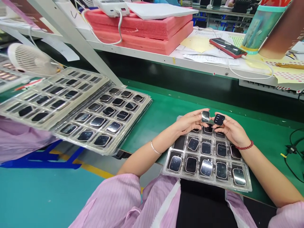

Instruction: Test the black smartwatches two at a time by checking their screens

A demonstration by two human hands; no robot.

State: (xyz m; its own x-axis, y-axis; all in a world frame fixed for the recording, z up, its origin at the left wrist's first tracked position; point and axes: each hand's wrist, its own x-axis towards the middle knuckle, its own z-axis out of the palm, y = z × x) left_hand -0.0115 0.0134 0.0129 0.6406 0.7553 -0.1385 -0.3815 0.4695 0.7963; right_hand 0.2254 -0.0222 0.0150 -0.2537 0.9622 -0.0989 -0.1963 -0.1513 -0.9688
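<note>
My left hand [190, 122] pinches a square smartwatch body [205, 116] whose dark face reflects the light. Close beside it, my right hand [231, 128] holds a second smartwatch body [219, 119] with its screen lit, showing small white lines. Both are raised above the far side of a clear plastic tray [166, 171]. Strapless watch bodies, such as this watch [206, 148], lie face up in the tray's pockets. One pocket at the left [180, 142] shows only a dark bottom. My fingers hide part of the far row.
To the left, stacked clear trays [116, 148] hold more watch bodies, with further trays [11, 109] beside them. A slanted white post [87, 41] rises behind. The shelf carries red foam blocks [142, 31], a phone [228, 48] and a teal cup [263, 28]. Black cables [291, 148] lie at right.
</note>
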